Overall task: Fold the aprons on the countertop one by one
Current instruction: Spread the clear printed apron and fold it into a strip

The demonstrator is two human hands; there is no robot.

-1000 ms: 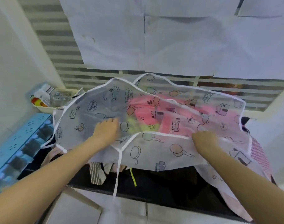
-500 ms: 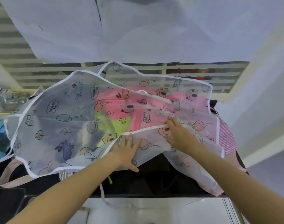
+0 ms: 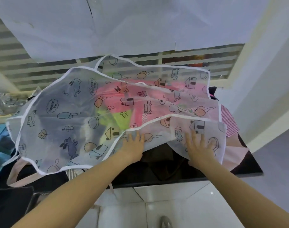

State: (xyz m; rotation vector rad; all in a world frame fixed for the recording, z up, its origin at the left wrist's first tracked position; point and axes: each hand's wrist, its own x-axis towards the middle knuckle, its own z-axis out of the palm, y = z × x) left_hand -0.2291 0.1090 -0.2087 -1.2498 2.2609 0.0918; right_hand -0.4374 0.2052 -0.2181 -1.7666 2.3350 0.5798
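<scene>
Sheer apron (image 3: pixel 74 112): my right hand (image 3: pixel 200 146) has let go its hem; both it and left hand (image 3: pixel 133 146) now press flat, fingers spread, near countertop (image 3: pixel 249 168) front edge—smoothing the first fold.

A translucent white plastic apron (image 3: pixel 71 116), trimmed in white binding and printed with rabbits, houses, cars and pans, lies spread across a heap of other aprons on the dark worktop (image 3: pixel 249 170). Its near edge is folded over itself. Beneath it show pink (image 3: pixel 235 152), lime-green (image 3: pixel 122 120) and pink-checked fabrics (image 3: pixel 229 120).
</scene>
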